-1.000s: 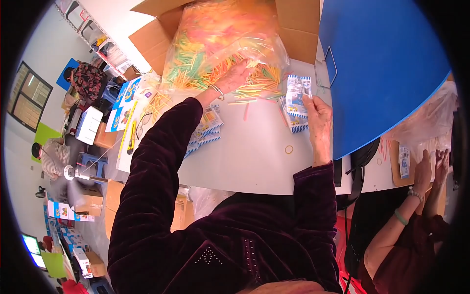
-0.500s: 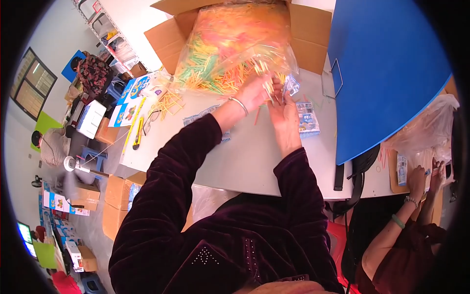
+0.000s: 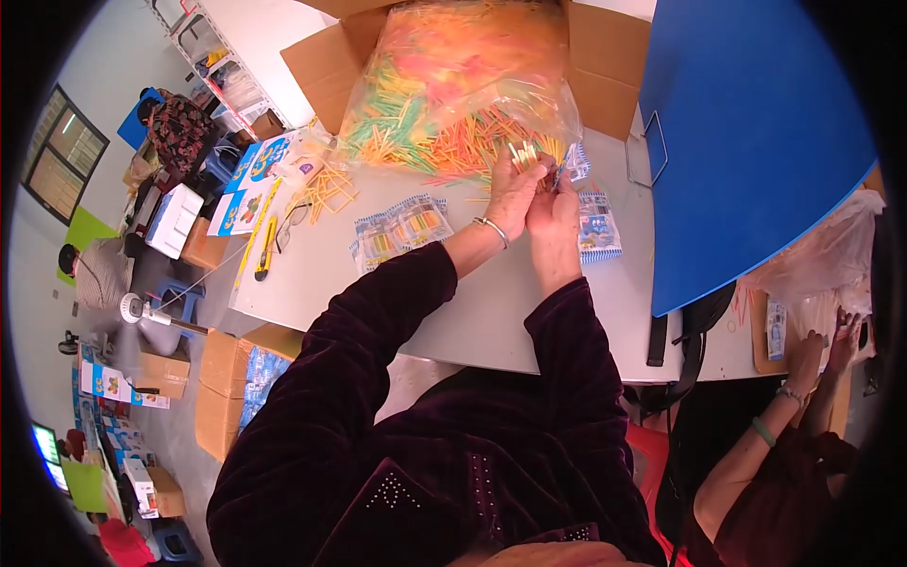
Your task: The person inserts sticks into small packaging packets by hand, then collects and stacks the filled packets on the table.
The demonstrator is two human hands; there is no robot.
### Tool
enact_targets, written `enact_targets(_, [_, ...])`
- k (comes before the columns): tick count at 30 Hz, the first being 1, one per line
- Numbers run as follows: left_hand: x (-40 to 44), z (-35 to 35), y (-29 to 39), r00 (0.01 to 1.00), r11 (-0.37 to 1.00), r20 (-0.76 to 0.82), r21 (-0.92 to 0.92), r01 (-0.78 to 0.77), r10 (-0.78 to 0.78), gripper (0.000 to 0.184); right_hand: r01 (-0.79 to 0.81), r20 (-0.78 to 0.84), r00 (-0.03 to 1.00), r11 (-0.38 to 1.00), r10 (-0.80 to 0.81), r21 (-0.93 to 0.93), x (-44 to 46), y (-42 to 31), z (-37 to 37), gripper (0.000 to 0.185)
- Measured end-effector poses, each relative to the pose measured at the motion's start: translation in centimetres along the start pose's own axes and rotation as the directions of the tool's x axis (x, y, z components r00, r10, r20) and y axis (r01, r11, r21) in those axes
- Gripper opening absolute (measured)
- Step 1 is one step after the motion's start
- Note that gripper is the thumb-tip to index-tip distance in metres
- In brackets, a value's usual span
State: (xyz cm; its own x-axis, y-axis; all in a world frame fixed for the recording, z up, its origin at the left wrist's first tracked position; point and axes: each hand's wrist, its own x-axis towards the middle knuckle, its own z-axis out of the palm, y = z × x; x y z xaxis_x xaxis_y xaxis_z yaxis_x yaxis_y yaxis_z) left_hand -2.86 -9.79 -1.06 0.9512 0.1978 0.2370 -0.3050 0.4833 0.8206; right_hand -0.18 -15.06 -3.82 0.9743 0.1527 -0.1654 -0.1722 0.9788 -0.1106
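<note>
My left hand (image 3: 515, 197), with a bangle at the wrist, is closed round a small bundle of thin pale-yellow sticks (image 3: 522, 151). Pressed up close beside it is my right hand (image 3: 554, 215), its fingers closed at the edge of a blue-and-white plastic packet (image 3: 577, 163). The fingertips are partly hidden where the hands meet. Just beyond them, a clear bag (image 3: 453, 104) full of loose coloured sticks spills out of a cardboard box (image 3: 605, 71). A printed packet (image 3: 597, 227) lies right of my right hand, and filled packets (image 3: 406, 227) lie left of my left wrist.
Loose yellow sticks (image 3: 331, 192), eyeglasses (image 3: 291, 222) and a yellow cutter knife (image 3: 267, 248) lie at the table's left. A blue panel (image 3: 756, 142) stands on the right. Beyond it, a co-worker's hands (image 3: 822, 350) handle things. A box of packets (image 3: 219, 387) stands lower left.
My hands have drawn together and slightly toward me. The stick bundle now sits upright in my left hand, close to my right fingers. The packets at left are more exposed.
</note>
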Motion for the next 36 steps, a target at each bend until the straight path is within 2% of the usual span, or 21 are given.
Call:
enact_targets(4, [0.3, -0.1, 0.1, 0.995, 0.996, -0.047, -0.021, 0.086, -0.087, 0.025, 0.027, -0.012, 1.0, 1.0, -0.027, -0.013, 0.1, 0.1, -0.3, 0.025])
enact_targets(6, [0.5, -0.1, 0.4, 0.981, 0.98, 0.007, -0.029, 0.196, -0.196, 0.019, 0.032, 0.007, 0.999, 0.999, -0.032, -0.019, 0.0, 0.0, -0.2, 0.024])
enact_targets(8, [0.3, 0.4, 0.7, 0.977, 0.977, 0.013, 0.016, 0.213, -0.213, 0.016, 0.042, 0.023, 0.999, 0.999, -0.041, -0.026, -0.3, -0.1, 0.1, 0.022])
enact_targets(11, [1.2, -0.7, 0.0, 0.962, 0.956, 0.031, 0.122, 0.267, -0.272, 0.015, 0.08, 0.037, 0.996, 0.988, -0.076, -0.13, -0.5, -0.4, 0.1, 0.018])
enact_targets(13, [2.0, -1.1, 1.0, 0.95, 0.938, 0.043, 0.18, 0.296, -0.309, 0.017, 0.286, 0.096, 0.958, 0.871, -0.27, -0.4, -1.3, -1.5, 0.6, 0.013])
enact_targets(15, [2.6, -1.8, 2.3, 0.943, 0.943, 0.006, -0.013, 0.333, -0.333, 0.018, 0.337, 0.131, 0.941, 0.828, -0.312, -0.448, -1.7, -2.9, 0.5, 0.01])
enact_targets(16, [3.8, -2.5, 2.9, 0.948, 0.943, 0.013, -0.105, 0.317, -0.318, 0.016, 0.314, 0.188, 0.949, 0.794, -0.252, -0.521, -1.7, -4.0, 0.3, 0.01])
enact_targets(17, [4.5, -3.2, 3.2, 0.949, 0.943, 0.015, -0.106, 0.316, -0.316, 0.016, 0.295, 0.239, 0.953, 0.751, -0.186, -0.591, -1.7, -4.8, 0.2, 0.011])
enact_targets(18, [4.6, -2.5, 4.7, 0.957, 0.946, 0.045, -0.143, 0.29, -0.287, 0.016, 0.296, 0.24, 0.953, 0.751, -0.186, -0.591, -2.2, -5.4, 0.5, 0.011])
enact_targets(20, [5.4, -2.3, 6.4, 0.959, 0.938, 0.061, -0.201, 0.283, -0.276, 0.015, 0.205, 0.262, 0.965, 0.559, 0.023, -0.803, -3.5, -6.4, 1.4, 0.015])
enact_targets(21, [5.0, -1.8, 7.2, 0.959, 0.937, 0.057, -0.202, 0.284, -0.278, 0.015, 0.201, 0.259, 0.965, 0.559, 0.026, -0.805, -3.6, -6.5, 1.2, 0.015])
enact_targets(23, [4.3, -0.3, 9.1, 0.96, 0.965, 0.131, -0.051, 0.257, -0.249, 0.017, 0.129, 0.236, 0.956, 0.473, 0.174, -0.871, -3.8, -6.7, 0.9, 0.018])
enact_targets(24, [4.2, -0.1, 9.4, 0.96, 0.965, 0.124, -0.052, 0.257, -0.249, 0.017, 0.124, 0.233, 0.956, 0.473, 0.179, -0.872, -4.1, -6.9, 1.1, 0.018])
enact_targets(26, [3.9, 0.0, 9.7, 0.931, 0.954, 0.224, -0.011, 0.298, -0.288, 0.015, 0.07, 0.205, 0.935, 0.417, 0.289, -0.906, -4.9, -7.2, 1.7, 0.019])
enact_targets(27, [3.9, -0.2, 9.6, 0.932, 0.954, 0.219, -0.011, 0.298, -0.289, 0.015, 0.066, 0.203, 0.934, 0.417, 0.293, -0.907, -4.8, -7.1, 1.4, 0.019])
enact_targets(29, [4.1, -0.8, 9.3, 0.898, 0.944, 0.313, -0.016, 0.329, -0.308, 0.015, 0.116, 0.28, 0.914, 0.473, 0.294, -0.874, -4.5, -7.1, 0.9, 0.021])
enact_targets(32, [4.1, -1.2, 9.1, 0.89, 0.954, 0.345, 0.073, 0.291, -0.298, 0.022, 0.105, 0.259, 0.902, 0.407, 0.344, -0.907, -5.1, -7.7, 1.5, 0.023])
enact_targets(36, [3.5, -1.0, 9.7, 0.865, 0.942, 0.375, 0.149, 0.299, -0.334, 0.026, 0.12, 0.283, 0.888, 0.411, 0.363, -0.904, -4.7, -7.7, 0.9, 0.024])
